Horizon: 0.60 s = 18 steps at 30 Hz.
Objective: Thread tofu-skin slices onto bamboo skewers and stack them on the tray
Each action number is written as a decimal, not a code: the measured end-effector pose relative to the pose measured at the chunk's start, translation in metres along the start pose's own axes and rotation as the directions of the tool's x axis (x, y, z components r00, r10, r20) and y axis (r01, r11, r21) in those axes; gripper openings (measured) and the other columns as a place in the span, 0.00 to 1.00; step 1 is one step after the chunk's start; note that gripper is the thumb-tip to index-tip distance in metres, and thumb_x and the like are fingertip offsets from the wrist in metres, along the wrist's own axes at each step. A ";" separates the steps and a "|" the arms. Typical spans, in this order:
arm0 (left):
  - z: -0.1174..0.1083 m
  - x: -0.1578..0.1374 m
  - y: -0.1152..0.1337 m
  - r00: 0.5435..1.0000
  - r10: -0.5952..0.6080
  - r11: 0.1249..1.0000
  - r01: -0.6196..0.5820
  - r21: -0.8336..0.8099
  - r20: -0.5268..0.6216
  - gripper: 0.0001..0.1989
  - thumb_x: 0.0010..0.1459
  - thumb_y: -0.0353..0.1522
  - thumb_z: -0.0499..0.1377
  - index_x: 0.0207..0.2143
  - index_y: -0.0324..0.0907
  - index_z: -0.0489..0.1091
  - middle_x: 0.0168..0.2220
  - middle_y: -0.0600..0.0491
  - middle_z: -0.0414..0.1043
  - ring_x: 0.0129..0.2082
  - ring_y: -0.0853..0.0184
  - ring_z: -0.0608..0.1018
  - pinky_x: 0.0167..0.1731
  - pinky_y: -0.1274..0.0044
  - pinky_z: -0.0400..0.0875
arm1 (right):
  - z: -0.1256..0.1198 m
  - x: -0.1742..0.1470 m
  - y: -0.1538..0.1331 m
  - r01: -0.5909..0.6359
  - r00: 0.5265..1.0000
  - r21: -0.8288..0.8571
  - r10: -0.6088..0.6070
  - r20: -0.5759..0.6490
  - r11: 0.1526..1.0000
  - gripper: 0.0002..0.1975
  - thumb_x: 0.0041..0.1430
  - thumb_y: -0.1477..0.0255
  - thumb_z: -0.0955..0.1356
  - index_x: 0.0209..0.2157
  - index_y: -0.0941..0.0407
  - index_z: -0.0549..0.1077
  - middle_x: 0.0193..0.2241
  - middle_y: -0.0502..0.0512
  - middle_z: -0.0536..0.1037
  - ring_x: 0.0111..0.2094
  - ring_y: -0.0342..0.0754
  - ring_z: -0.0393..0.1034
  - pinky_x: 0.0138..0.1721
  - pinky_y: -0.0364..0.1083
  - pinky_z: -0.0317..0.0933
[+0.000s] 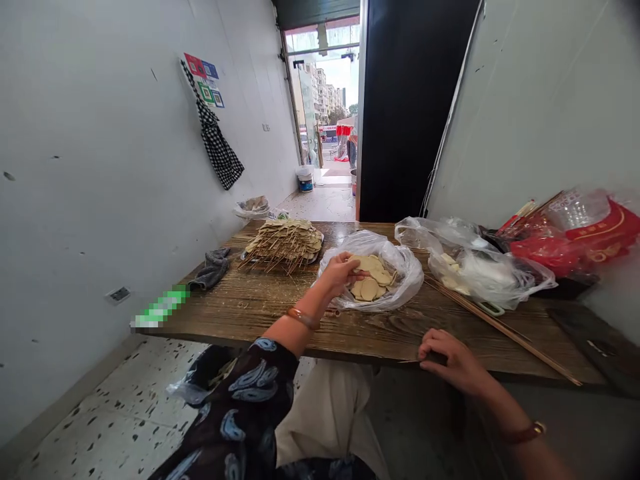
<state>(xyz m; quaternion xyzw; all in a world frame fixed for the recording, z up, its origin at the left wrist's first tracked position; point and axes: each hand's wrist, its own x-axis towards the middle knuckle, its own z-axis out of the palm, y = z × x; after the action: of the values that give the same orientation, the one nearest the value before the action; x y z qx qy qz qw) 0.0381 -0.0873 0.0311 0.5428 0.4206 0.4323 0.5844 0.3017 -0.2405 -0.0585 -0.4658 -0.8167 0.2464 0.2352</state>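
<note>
Here, the translucent plastic bag (409,275) is part-hidden by the left hand (340,272); at the brown wooden worktop's (240,313) left corner, a green-white oblong (163,308) is blurred; rightmost, a glossy red bag (606,235) is cut off.

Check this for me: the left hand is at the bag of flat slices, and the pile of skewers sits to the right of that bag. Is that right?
Not quite: the head view shows the pile of skewers to the left of the bag. The left hand is indeed at the bag of flat slices.
</note>
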 end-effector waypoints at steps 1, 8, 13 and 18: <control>-0.005 -0.003 0.002 1.000 -0.022 0.995 0.022 -0.096 0.009 0.12 0.51 0.31 0.62 0.33 0.40 0.60 0.25 0.56 0.70 0.23 0.71 0.77 0.26 0.79 0.73 | 0.001 -0.001 0.000 0.005 1.000 -0.003 -0.005 -0.004 1.000 0.04 0.57 0.71 0.68 0.28 0.54 0.72 0.33 0.53 0.74 0.38 0.50 0.68 0.41 0.48 0.60; -0.019 -0.020 -0.001 0.997 -0.071 0.946 0.073 -0.315 0.017 0.13 0.48 0.31 0.66 0.35 0.35 0.68 0.26 0.50 0.74 0.24 0.68 0.79 0.22 0.82 0.73 | 0.004 -0.006 -0.001 0.031 0.998 -0.033 -0.033 -0.048 0.999 0.08 0.61 0.67 0.66 0.27 0.53 0.70 0.30 0.53 0.74 0.35 0.50 0.69 0.38 0.49 0.62; -0.020 -0.022 -0.006 0.996 -0.088 0.937 0.078 -0.342 -0.015 0.14 0.47 0.33 0.67 0.32 0.36 0.66 0.26 0.52 0.73 0.22 0.69 0.78 0.21 0.81 0.72 | 0.009 -0.007 0.001 0.014 0.995 -0.064 -0.020 -0.094 0.998 0.10 0.62 0.67 0.64 0.27 0.53 0.68 0.28 0.53 0.74 0.32 0.50 0.69 0.35 0.50 0.63; -0.018 -0.012 -0.012 0.993 -0.011 0.990 -0.006 -0.144 -0.115 0.12 0.48 0.33 0.64 0.31 0.38 0.64 0.24 0.57 0.69 0.23 0.71 0.76 0.24 0.79 0.71 | 0.019 -0.005 0.003 -0.061 0.963 -0.045 0.047 -0.265 0.997 0.09 0.63 0.65 0.62 0.31 0.52 0.70 0.31 0.55 0.75 0.35 0.53 0.71 0.38 0.51 0.64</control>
<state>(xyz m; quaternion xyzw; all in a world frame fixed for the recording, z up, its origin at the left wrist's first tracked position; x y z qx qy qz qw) 0.0180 -0.0947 0.0183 0.4727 0.4222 0.4916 0.5972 0.2941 -0.2470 -0.0762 -0.5224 -0.7715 0.1668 0.3226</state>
